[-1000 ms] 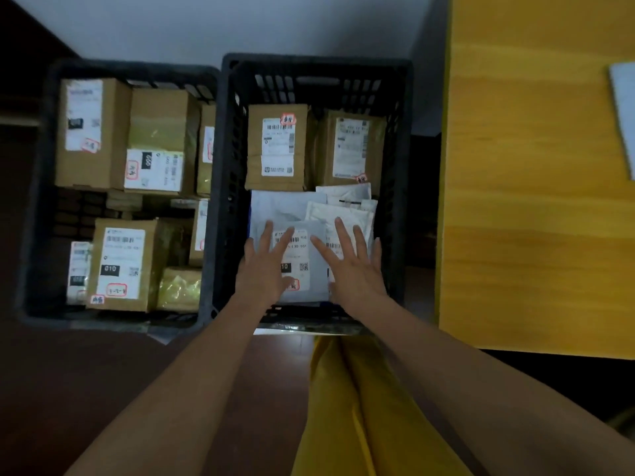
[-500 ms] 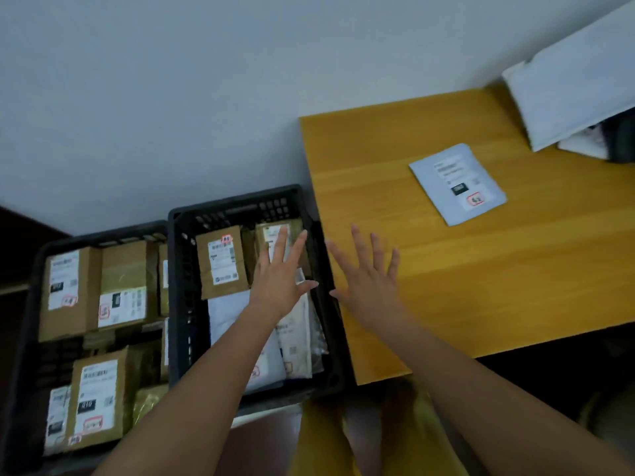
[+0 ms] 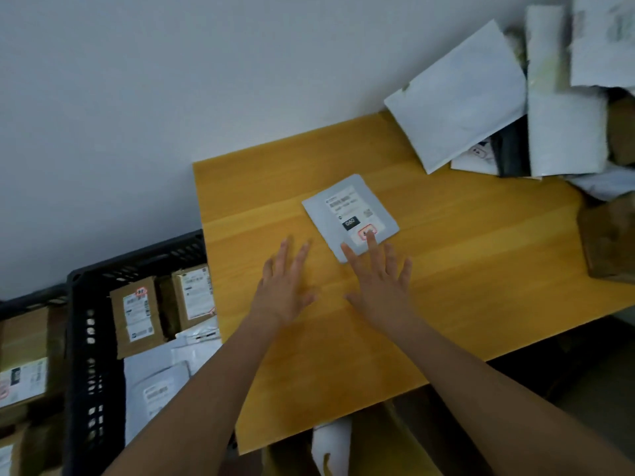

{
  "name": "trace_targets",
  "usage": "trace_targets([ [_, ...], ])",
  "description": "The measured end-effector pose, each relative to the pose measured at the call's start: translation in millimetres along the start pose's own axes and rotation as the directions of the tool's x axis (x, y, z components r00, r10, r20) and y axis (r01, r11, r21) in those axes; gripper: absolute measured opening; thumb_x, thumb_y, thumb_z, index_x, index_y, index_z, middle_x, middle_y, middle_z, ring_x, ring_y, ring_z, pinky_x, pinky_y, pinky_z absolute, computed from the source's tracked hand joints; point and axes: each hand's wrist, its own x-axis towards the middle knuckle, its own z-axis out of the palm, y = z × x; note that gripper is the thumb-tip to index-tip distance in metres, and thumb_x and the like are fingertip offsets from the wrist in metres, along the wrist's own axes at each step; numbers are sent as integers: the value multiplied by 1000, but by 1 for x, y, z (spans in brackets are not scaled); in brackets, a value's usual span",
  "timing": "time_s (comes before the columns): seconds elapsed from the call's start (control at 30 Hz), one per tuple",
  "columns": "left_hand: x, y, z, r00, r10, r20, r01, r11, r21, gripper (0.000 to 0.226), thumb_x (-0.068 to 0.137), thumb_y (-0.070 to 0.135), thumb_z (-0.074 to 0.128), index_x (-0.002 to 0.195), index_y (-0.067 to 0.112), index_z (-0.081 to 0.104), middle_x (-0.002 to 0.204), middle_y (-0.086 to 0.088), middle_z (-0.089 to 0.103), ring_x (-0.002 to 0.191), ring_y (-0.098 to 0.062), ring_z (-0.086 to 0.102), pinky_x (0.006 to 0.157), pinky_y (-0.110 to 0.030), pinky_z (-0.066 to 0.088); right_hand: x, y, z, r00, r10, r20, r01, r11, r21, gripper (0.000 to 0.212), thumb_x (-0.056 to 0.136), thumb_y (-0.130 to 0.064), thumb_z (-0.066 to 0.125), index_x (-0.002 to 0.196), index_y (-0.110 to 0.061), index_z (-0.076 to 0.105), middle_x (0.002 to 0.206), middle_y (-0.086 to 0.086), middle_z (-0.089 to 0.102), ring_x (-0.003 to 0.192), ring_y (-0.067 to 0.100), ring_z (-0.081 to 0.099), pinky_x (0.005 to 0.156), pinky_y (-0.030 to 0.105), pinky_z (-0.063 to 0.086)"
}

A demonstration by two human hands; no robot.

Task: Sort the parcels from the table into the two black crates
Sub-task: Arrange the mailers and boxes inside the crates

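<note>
Both grips spread flat holding nothing, right hand point(image 3: 381, 286) fingertips on grey mailer point(image 3: 335, 214), label "060", left hand point(image 3: 283, 286) beside.

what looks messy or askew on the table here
The pile of white mailers at the table's far right corner is jumbled, overlapping at odd angles. The lone grey parcel under the right hand's fingertips lies flat but skewed to the table edge.

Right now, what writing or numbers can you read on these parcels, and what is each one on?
"060": black patch on the grey mailer's label on the table.
Red-framed sticker under the right hand's fingertip: blurred.
Labels on the brown boxes in the crate: too small to read.
</note>
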Motion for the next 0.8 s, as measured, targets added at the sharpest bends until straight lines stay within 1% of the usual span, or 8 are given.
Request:
trace_targets([
  [0.13, 29, 46, 20, 998, -69, 2, 69, 994, -90, 102, 84, 46, 70, 154, 41, -4, 162, 0, -16, 147, -37, 4, 118, -49, 19, 25, 57, -8, 996, 45, 75, -47, 998, 37, 99, 88, -43, 65, 151, -47, -12, 159, 0, -30, 148, 37, -16, 114, 68, -3],
  [0.2, 42, 61, 30, 990, -141, -20, 138, 985, -102, 101, 84, 51, 68, 156, 32, 0, 162, -7, -7, 146, -38, 6, 117, -49, 16, 37, 81, -12, 993, 53, 109, -58, 998, 38, 99, 87, -45, 66, 152, -46, -9, 160, 0, -26, 149, 37, -14, 114, 68, -2],
  [0.3, 57, 74, 37, 959, -278, -59, 267, 952, -151, 97, 83, 55, 66, 154, 18, 12, 161, -13, 3, 148, -35, 4, 117, -48, 11, 53, 103, -18, 988, 26, 150, -30, 999, 27, 102, 83, -52, 69, 153, -46, -6, 162, -1, -21, 150, 36, -10, 115, 66, 2],
  [0.37, 62, 76, 39, 946, -322, -38, 312, 937, -159, 92, 83, 54, 66, 152, 17, 18, 161, -13, 6, 148, -35, 3, 118, -47, 8, 61, 110, -19, 982, -10, 186, 2, 999, 44, 103, 82, -54, 70, 153, -47, -5, 162, -2, -21, 150, 35, -9, 115, 66, 4],
  [0.47, 63, 77, 39, 944, -329, -25, 322, 936, -144, 88, 83, 53, 67, 150, 19, 22, 160, -12, 10, 148, -34, 4, 117, -47, 8, 67, 113, -17, 968, -33, 248, 20, 998, 57, 98, 82, -55, 68, 152, -48, 0, 162, -4, -24, 149, 35, -14, 115, 66, 3],
  [0.57, 66, 82, 34, 937, -345, -58, 334, 931, -150, 80, 85, 44, 69, 150, 18, 29, 159, -12, 15, 148, -31, 13, 117, -42, 5, 67, 114, -16, 966, -41, 254, 17, 995, 95, 90, 84, -53, 68, 152, -48, 10, 162, -5, -24, 148, 35, -17, 115, 65, -1],
  [0.67, 70, 83, 26, 933, -344, -110, 318, 927, -199, 64, 88, 24, 66, 145, 13, 40, 156, -13, 28, 144, -25, 26, 114, -35, 7, 64, 114, -13, 973, -65, 221, 37, 991, 129, 79, 85, -49, 69, 149, -47, 23, 163, -6, -21, 148, 36, -18, 114, 66, -4],
  [0.8, 71, 79, 20, 909, -408, -90, 364, 879, -307, 53, 84, 9, 61, 137, 12, 52, 154, -10, 35, 145, -23, 26, 105, -26, 11, 57, 116, -7, 980, -107, 169, 74, 978, 193, 55, 86, -43, 69, 135, -40, 43, 164, -10, -13, 149, 34, -19, 114, 64, -8],
])
